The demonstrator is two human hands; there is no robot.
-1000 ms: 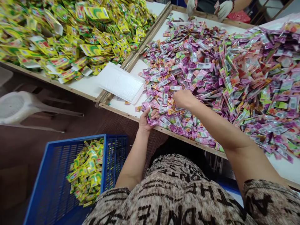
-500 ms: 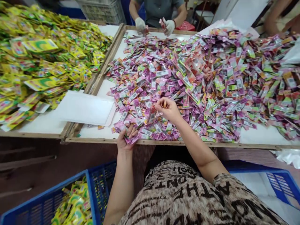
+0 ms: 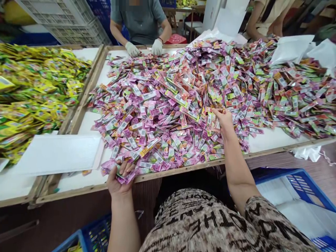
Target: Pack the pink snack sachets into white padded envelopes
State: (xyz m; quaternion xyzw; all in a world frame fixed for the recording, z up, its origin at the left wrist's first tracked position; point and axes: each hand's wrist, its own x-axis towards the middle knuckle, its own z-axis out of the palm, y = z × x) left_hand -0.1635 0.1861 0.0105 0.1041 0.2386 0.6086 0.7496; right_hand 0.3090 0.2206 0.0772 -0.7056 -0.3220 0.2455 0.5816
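At the table's front edge, my left hand is closed around several small purple packets, their ends sticking out past the fingers. Farther right, my right hand reaches over the heap, with thumb and fingers pinched at the edge of an orange and green packet that shows a barcode. Beneath and around both hands spreads a large heap of purple, pink and green packets, many with barcodes facing up. Which packets lie deeper in my left palm is hidden by the fingers.
A white padded envelope lies across the wooden divider at left, beside a yellow packet pile. Opposite, a co-worker's gloved hands touch the heap. White bags rest at the far right. A blue crate stands below right.
The view has turned right. My right hand has moved right over the heap, from a red packet to the orange and green one. My left hand still holds its packets.
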